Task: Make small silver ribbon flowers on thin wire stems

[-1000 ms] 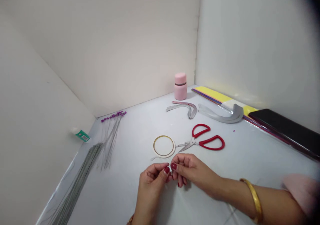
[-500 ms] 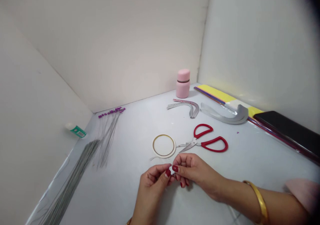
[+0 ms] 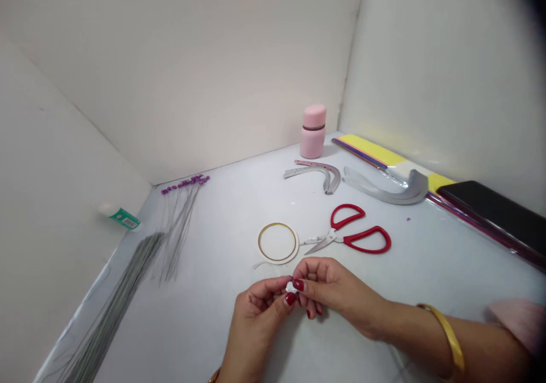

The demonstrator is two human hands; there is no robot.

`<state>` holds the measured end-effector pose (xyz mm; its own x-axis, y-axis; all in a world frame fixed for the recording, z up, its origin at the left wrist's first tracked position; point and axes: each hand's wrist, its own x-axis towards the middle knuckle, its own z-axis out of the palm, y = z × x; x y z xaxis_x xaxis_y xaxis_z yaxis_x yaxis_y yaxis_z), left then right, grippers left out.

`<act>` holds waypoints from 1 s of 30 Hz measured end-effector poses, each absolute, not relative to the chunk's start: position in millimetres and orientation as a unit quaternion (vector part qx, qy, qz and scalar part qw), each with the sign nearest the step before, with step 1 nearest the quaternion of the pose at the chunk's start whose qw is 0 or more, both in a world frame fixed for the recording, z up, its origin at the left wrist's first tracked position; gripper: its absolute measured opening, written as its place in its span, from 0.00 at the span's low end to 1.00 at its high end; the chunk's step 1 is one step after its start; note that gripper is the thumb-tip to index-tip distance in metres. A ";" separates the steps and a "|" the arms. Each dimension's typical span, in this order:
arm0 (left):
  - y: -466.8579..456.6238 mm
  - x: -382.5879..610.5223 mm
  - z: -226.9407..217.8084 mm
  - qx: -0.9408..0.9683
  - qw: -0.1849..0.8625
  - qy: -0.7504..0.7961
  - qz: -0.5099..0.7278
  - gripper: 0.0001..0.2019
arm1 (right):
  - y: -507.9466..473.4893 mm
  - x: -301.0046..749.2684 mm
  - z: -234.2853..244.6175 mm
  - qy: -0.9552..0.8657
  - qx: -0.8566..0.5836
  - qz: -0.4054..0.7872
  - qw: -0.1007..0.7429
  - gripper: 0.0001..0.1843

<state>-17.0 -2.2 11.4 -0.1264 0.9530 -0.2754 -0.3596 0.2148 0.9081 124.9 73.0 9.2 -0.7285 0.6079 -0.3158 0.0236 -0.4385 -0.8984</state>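
Observation:
Between the fingertips of both hands is a small crumpled silvery-white piece (image 3: 291,287), too small to make out further. My left hand (image 3: 264,309) pinches it from the left with thumb and forefinger. From the right, my right hand (image 3: 326,289) closes thumb and fingers on its other side; a gold bangle (image 3: 446,332) circles that wrist. Just beyond the hands lie a roll of white tape (image 3: 297,252) with a loose end and a pair of red-handled scissors (image 3: 347,238), blades partly apart and pointing toward the roll.
On the left lie a bundle of grey wires (image 3: 123,298) and thin stems with purple tips (image 3: 187,183). A green-labelled tube (image 3: 124,219) is by the left wall. Behind are a pink flask (image 3: 313,133), curved strips (image 3: 335,175), a bent silvery strip (image 3: 396,195) and a black phone-like slab (image 3: 490,207).
The silvery-white piece shows more between the fingertips, and my left thumb has shifted slightly. Both hands still grip it. The camera view has tilted a little.

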 end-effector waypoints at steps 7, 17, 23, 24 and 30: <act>-3.4 -17.5 9.1 0.268 0.577 0.543 0.548 0.07 | 72.6 125.7 10.7 -0.484 -0.314 0.798 0.176 0.17; -2.6 -10.9 7.0 0.209 0.572 0.547 0.574 0.09 | 72.2 124.9 14.8 -0.488 -0.299 0.789 0.224 0.13; -3.7 -10.3 5.6 0.204 0.588 0.534 0.572 0.09 | 74.0 126.0 14.4 -0.463 -0.295 0.809 0.208 0.14; -3.6 -10.6 5.5 0.205 0.591 0.530 0.573 0.09 | 74.4 126.0 14.5 -0.461 -0.294 0.811 0.208 0.14; -3.3 -12.2 4.4 0.198 0.610 0.520 0.565 0.09 | 75.3 126.0 14.4 -0.457 -0.300 0.813 0.199 0.15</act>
<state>-12.2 -3.3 4.4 -0.1786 0.8944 -0.4100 -0.4835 0.2832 0.8283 126.0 75.3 14.4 -0.7403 0.5988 -0.3055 -0.0500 -0.5022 -0.8633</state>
